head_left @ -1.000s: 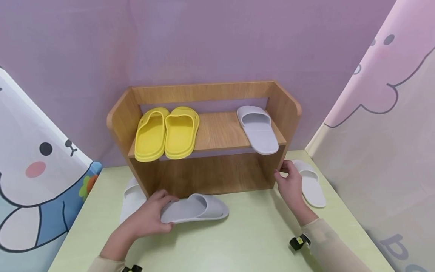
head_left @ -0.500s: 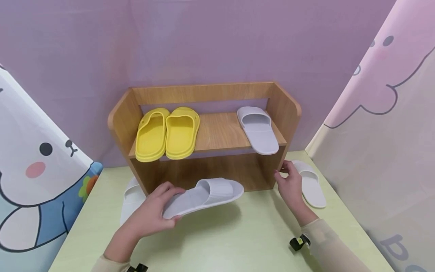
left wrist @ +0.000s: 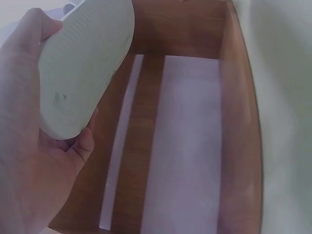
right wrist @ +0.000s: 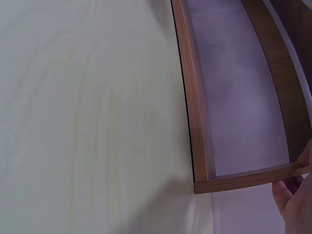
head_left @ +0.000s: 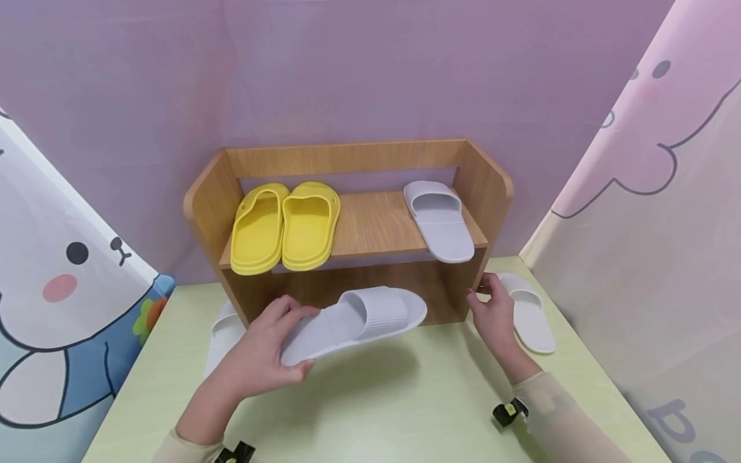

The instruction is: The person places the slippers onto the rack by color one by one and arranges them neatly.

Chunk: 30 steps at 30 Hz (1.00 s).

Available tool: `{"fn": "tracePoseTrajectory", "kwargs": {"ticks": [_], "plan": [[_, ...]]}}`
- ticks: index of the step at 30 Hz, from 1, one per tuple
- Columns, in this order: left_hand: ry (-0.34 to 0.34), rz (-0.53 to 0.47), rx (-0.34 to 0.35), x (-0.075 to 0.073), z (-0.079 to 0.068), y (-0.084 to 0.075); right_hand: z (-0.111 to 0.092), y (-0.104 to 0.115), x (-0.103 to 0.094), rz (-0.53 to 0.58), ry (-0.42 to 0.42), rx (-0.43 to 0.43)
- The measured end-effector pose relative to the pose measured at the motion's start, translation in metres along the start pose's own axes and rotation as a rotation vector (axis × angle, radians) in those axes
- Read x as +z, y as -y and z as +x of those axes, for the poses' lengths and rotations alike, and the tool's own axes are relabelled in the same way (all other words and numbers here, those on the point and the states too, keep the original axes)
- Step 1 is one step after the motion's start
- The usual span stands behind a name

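Note:
My left hand (head_left: 255, 354) grips a pale grey slide slipper (head_left: 379, 313) by its heel, thumb below and fingers above. The slipper is off the table, toe to the right and tilted up, before the lower opening of a wooden shoe rack (head_left: 365, 222). Its sole faces the left wrist view. At the rack's right side panel (right wrist: 243, 181), my right hand (head_left: 496, 315) pinches the front edge between thumb and fingers. On the upper shelf, a pair of yellow clogs (head_left: 311, 225) sits left and a matching grey slipper (head_left: 446, 235) sits right, toes to the back.
A white slipper (head_left: 532, 321) lies on the table (head_left: 370, 411) right of the rack, near my right hand. Another white slipper (head_left: 222, 337) lies at the left, partly hidden by my left arm. A purple backdrop (head_left: 370, 71) hangs behind.
My left hand has lifted the grey slipper from the table, raising it and shifting it slightly right, with its toe tipping up. My right hand has stayed at the rack's side panel.

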<state>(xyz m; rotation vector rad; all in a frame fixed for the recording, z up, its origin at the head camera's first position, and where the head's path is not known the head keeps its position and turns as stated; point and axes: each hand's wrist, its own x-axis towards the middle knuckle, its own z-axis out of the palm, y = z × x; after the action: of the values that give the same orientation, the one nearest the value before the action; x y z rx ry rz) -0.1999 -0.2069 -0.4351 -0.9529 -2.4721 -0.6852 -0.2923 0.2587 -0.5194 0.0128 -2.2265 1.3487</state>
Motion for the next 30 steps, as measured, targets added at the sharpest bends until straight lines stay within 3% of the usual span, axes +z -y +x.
{"fn": "tracePoseTrajectory", "kwargs": {"ticks": [11,30], "plan": [[-0.052,0.028,0.009,-0.021,0.015,-0.016,0.000,0.002,0.000,0.012,-0.010,0.001],[-0.186,0.073,-0.104,-0.042,0.041,-0.038,0.000,-0.001,0.001,0.021,-0.012,-0.009]]}}
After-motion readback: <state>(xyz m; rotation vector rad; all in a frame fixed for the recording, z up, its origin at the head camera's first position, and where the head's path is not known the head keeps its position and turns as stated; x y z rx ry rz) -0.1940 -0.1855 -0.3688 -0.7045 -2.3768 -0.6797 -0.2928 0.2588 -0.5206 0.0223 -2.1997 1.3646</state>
